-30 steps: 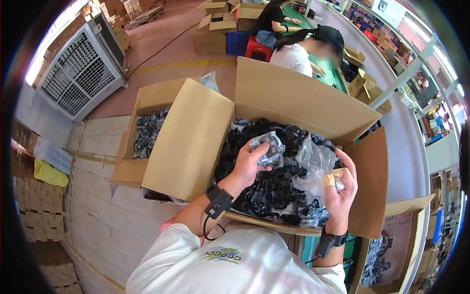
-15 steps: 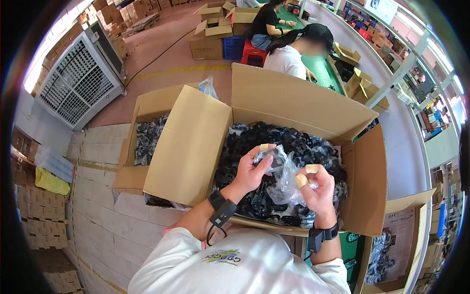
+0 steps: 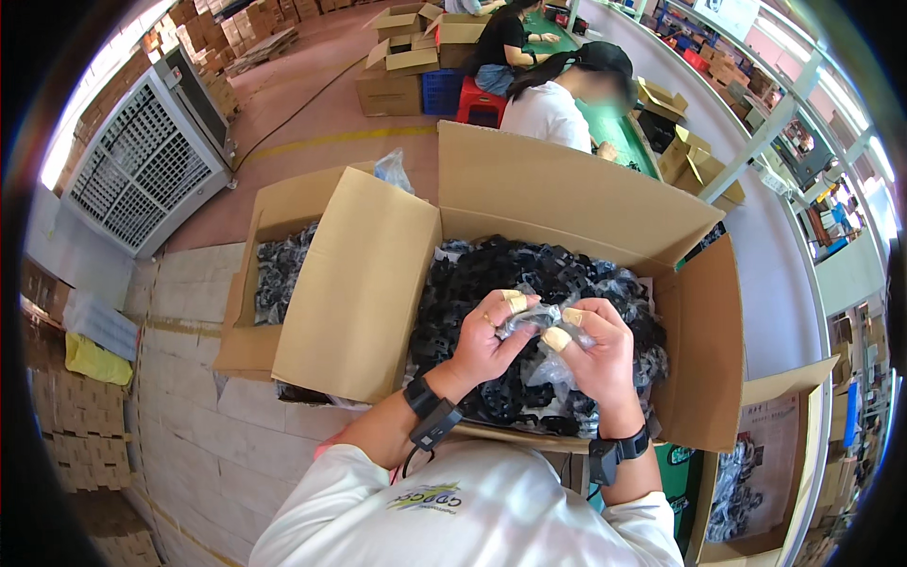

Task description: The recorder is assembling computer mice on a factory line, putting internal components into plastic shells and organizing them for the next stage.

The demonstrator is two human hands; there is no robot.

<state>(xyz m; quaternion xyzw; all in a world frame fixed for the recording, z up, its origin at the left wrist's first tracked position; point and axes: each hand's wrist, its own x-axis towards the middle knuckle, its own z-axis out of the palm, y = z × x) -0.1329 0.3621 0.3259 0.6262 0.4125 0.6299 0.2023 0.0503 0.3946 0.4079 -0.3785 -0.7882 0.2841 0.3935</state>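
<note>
Over a large open cardboard box (image 3: 567,198), both hands grip a crumpled clear plastic bag (image 3: 550,369). My left hand (image 3: 493,338) pinches its upper part, where a small dark item seems to show through the film. My right hand (image 3: 603,352) is closed on the bag close beside the left, thumb and forefinger together. Pale tape wraps some fingertips on both hands. Beneath them, many black plastic parts (image 3: 477,283) fill the box, some loose and some in clear wrapping.
A second carton (image 3: 241,331) with wrapped parts stands on the left, and another carton (image 3: 808,472) at lower right. Two co-workers sit along a green work table (image 3: 605,128) ahead. A large air cooler (image 3: 142,165) stands on the floor at far left.
My hands have come closer together, the right moving left and slightly up. The bag is bunched between the fingers, with less of it spread out. The view has shifted slightly.
</note>
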